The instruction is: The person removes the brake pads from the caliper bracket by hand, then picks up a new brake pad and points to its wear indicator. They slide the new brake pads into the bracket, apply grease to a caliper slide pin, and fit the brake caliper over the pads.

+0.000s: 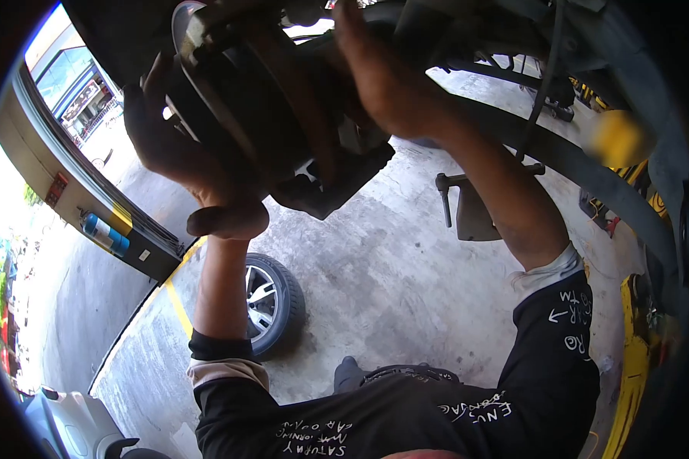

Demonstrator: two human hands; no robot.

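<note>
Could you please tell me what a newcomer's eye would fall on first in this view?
Probably the dark, bulky metal wheel-hub assembly at the top, with the person's bare left hand and bare right hand raised at either side of it. Next comes the black-tyred wheel with silver spokes on the grey floor beyond the left forearm, then the blue cylinder against the beige pillar at far left.

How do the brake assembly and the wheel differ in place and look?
Place: the brake assembly is up between the left hand and right hand; the wheel is down on the floor.
Look: the brake assembly is mostly in shadow, its detail hard to read; the wheel shows bright silver spokes inside a black tyre.
Shared: both have dark parts and a curved edge.
</note>
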